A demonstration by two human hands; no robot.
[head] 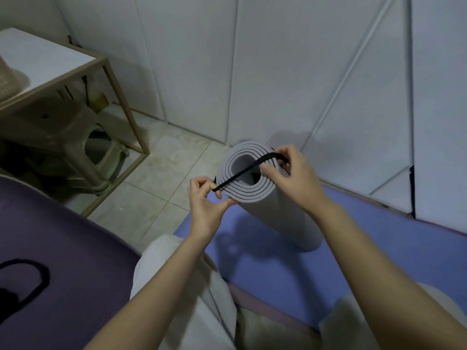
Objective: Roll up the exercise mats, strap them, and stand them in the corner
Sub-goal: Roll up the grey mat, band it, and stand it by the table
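Grey foam, the rolled mat (pixel 275 210) is standing upright on a blue mat (pixel 353 248) near the wall panels (pixel 278 72). A black strap (pixel 242 173) is stretching across its top end, with the left hand (pixel 204 205) pinching one end at the roll's rim and the right hand (pixel 290 175) pinching the other.

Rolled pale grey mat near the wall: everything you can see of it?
The rolled pale grey foam mat stands on end on a flat blue mat, close to the white panelled wall. Its top end shows a loose spiral of layers around a hollow core. A flat black strap stretches across that end. The left hand pinches the strap at the near rim; the right hand pinches it at the far rim.
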